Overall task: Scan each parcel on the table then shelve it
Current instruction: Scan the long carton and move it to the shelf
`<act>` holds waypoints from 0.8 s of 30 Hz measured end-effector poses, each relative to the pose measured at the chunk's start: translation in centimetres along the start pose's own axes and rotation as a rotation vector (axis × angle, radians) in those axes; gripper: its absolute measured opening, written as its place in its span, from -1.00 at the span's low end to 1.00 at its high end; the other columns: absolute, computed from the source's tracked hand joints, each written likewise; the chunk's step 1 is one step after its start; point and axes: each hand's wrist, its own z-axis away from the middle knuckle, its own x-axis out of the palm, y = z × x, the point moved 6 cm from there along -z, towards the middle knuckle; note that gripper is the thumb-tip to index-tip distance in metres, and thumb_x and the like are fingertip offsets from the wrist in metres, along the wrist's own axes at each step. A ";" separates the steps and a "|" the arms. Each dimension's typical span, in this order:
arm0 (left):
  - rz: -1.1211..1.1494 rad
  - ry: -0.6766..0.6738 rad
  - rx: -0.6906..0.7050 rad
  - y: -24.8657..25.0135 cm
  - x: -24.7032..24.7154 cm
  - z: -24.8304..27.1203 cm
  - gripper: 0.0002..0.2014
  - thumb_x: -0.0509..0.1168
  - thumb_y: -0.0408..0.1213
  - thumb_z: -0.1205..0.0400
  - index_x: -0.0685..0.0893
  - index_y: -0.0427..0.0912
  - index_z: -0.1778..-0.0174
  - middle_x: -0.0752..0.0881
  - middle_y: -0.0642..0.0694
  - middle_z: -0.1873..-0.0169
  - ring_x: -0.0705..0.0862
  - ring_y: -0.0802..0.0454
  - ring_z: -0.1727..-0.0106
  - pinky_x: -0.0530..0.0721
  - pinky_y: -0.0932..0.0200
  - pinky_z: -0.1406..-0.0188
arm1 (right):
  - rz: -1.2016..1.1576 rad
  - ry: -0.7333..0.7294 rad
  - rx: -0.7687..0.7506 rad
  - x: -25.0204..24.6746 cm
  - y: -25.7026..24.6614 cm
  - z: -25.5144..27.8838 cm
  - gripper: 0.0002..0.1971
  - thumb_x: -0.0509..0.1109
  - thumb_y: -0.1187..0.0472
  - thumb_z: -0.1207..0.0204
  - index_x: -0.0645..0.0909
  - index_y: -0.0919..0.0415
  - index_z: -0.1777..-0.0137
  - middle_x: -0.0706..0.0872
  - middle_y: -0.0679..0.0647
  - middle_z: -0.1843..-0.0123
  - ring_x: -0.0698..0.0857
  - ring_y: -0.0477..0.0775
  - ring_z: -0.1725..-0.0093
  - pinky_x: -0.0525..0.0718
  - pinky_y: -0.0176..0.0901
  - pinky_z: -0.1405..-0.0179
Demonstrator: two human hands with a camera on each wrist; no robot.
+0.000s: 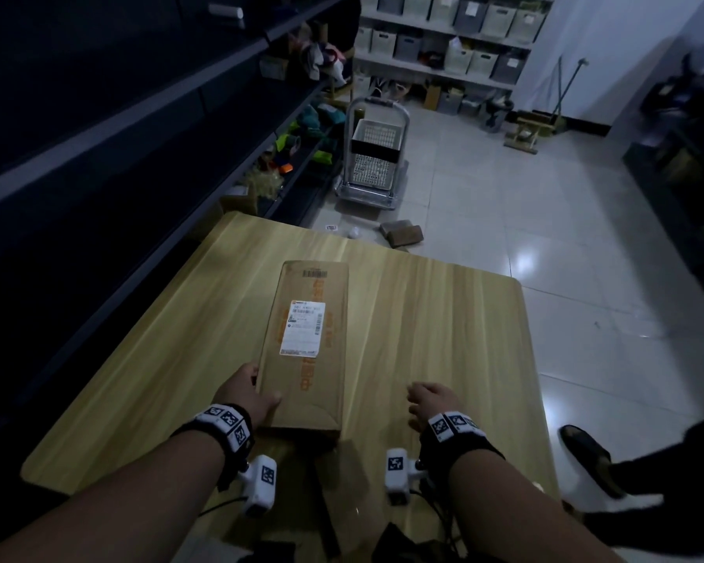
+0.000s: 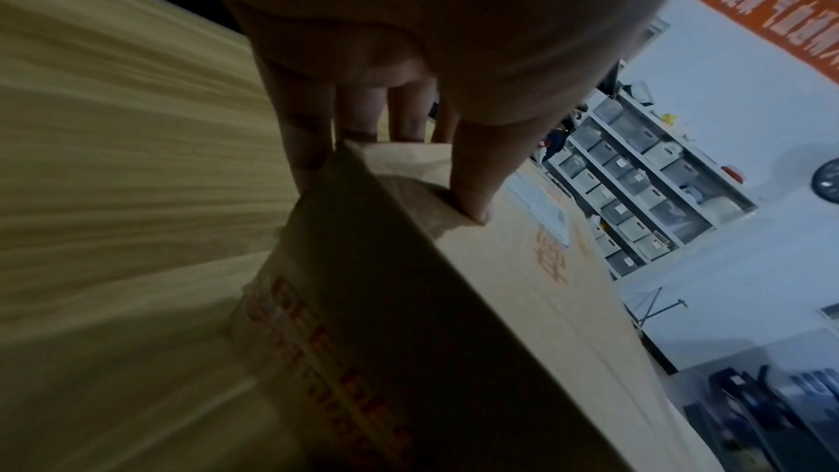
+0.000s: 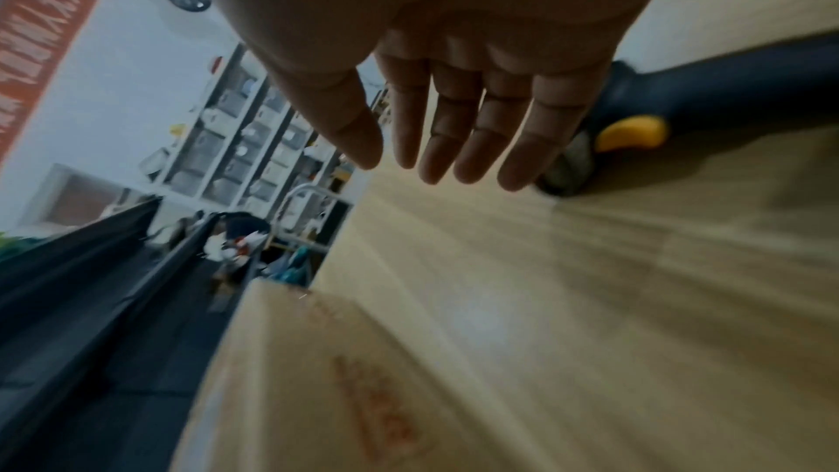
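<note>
Parcel (image 1: 307, 351): one flat brown envelope on the desk (image 1: 444, 339), long axis running away from the person, label up.
Left hand (image 1: 244, 394): grips its near-left corner.
Right hand (image 1: 433, 402): fingers relaxed, empty.

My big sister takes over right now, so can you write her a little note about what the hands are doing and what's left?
Left hand: grips the near left corner of the parcel, thumb on top, fingers down its side.
Right hand: open, holding nothing, near the scanner.
The parcel lies flat on the table, label up. The scanner lies on the table too.
Done: cannot tell whether it is scanned.
Left: pick up the scanner, scan the label, then shelve the parcel.
</note>
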 end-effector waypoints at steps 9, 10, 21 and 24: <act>-0.168 0.028 -0.046 1.0 0.2 -0.6 -0.43 0.56 -0.13 -0.56 0.57 -0.06 -0.49 0.76 -0.10 -0.34 0.75 -0.19 -0.28 0.70 -0.02 -0.30 | 0.285 0.067 0.141 -5.8 5.1 0.0 -0.78 0.66 -0.14 -0.44 0.88 -0.04 0.04 0.84 0.24 0.16 0.81 0.36 0.15 0.87 0.25 -0.13; -0.192 0.026 -0.054 0.9 0.4 -0.7 -0.43 0.55 -0.12 -0.57 0.57 -0.06 -0.50 0.75 -0.10 -0.35 0.75 -0.19 -0.29 0.70 -0.02 -0.31 | 0.302 0.073 0.162 -6.0 5.5 -0.3 -0.70 0.68 -0.14 -0.38 0.90 -0.05 -0.04 0.84 0.22 0.16 0.81 0.37 0.16 0.88 0.30 -0.12; -0.182 0.071 -0.041 -0.1 1.2 -1.1 -0.48 0.52 -0.10 -0.59 0.61 0.04 -0.48 0.79 -0.04 -0.30 0.77 -0.17 -0.23 0.69 0.00 -0.27 | 0.586 0.042 0.184 -7.2 8.9 -4.9 -0.41 0.63 0.00 -0.54 0.68 0.29 -0.49 0.68 0.11 -0.11 0.67 0.16 0.00 0.77 -0.04 -0.10; -0.176 0.057 -0.040 0.0 1.2 -1.2 -0.47 0.53 -0.10 -0.59 0.60 0.04 -0.50 0.78 -0.02 -0.31 0.77 -0.15 -0.24 0.70 -0.03 -0.30 | 0.631 -0.034 0.159 -7.0 8.6 -4.0 -0.56 0.59 -0.14 -0.56 0.82 0.17 -0.26 0.76 0.06 0.02 0.72 0.15 0.14 0.71 -0.07 0.10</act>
